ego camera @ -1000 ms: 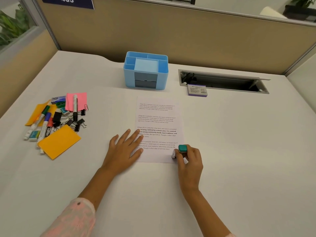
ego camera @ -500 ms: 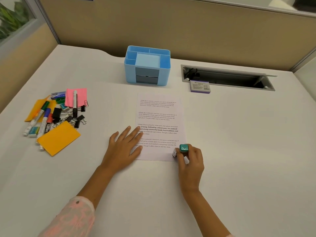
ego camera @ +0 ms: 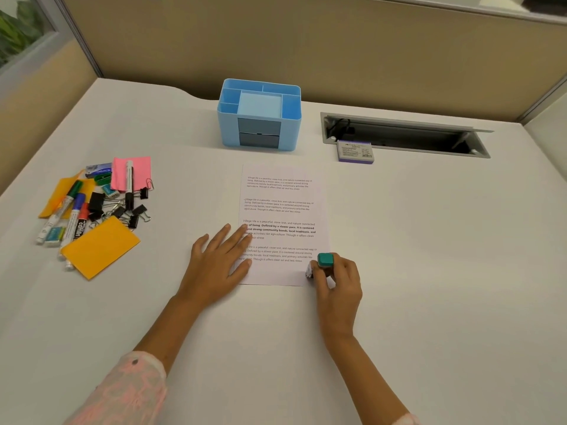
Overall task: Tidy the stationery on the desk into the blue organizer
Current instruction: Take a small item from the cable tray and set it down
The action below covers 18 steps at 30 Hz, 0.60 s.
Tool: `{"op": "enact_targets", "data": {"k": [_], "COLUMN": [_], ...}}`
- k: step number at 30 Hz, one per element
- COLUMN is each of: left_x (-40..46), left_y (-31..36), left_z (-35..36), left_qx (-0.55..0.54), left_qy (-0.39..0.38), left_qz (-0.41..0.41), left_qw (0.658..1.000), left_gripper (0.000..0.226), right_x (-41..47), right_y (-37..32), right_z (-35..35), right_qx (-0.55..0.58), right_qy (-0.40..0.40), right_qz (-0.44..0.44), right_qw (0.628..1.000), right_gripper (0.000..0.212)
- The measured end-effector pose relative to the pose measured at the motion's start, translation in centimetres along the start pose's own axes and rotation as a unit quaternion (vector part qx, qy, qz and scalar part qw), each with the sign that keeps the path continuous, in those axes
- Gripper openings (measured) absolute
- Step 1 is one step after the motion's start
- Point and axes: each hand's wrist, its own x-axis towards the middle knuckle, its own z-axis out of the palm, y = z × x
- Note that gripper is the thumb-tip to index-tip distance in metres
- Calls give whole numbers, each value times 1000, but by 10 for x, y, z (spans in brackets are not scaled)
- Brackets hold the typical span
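Head view: I see both hands at a printed sheet, the stationery heap off to the left.

My left hand (ego camera: 219, 262) lies flat and spread wide, its fingertips pressing the left edge of the printed sheet (ego camera: 280, 222) on the white bench (ego camera: 429, 271). My right hand (ego camera: 336, 280) has its grip closed around a small teal-topped tool (ego camera: 324, 260), whose white tip touches the sheet's lower right corner; I cannot tell exactly what the tool is. The blue organizer (ego camera: 259, 115) stands upright beyond the sheet, near the back partition. Well left of the sheet lie the markers (ego camera: 72, 213), black binder clips (ego camera: 135, 210), a pink note pad (ego camera: 132, 173) and an orange note pad (ego camera: 99, 246). A purple-edged eraser (ego camera: 355, 151) sits just beside the cable slot (ego camera: 405, 136).
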Motion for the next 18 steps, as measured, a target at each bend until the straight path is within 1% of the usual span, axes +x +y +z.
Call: {"op": "enact_targets", "data": {"k": [3,9,13,14,16,18], "left_x": [-1,0,0,-1,-1,-2], "left_y": [0,0,1,1,1,2], "left_z": [0,-1,-1,-2,-2,-3], "left_qx": [-1,-6,-2,-3,-5,-6], "left_qy": [3,4,3,2,1,1], "left_qz": [1,2,3,2,0,-1], "left_qw": [1000,1000,1000,1000,1000,1000], "left_gripper": [55,55,56,56,56,57], "right_x": [-4,-1,6,9,18,35], "right_y": [0,-4,-8,-10,-14,-13], "right_z": [-1,-1,-5,-7,-14,-22], "right_qx": [7,5,23,44,121,224], "right_qy": [10,6,-22,-13,42,92], "right_qz": [-8,12,34,57,134,237], "right_qw": [1000,1000,999,997,983,941], "right_gripper": [23,25,20,19,16,10]}}
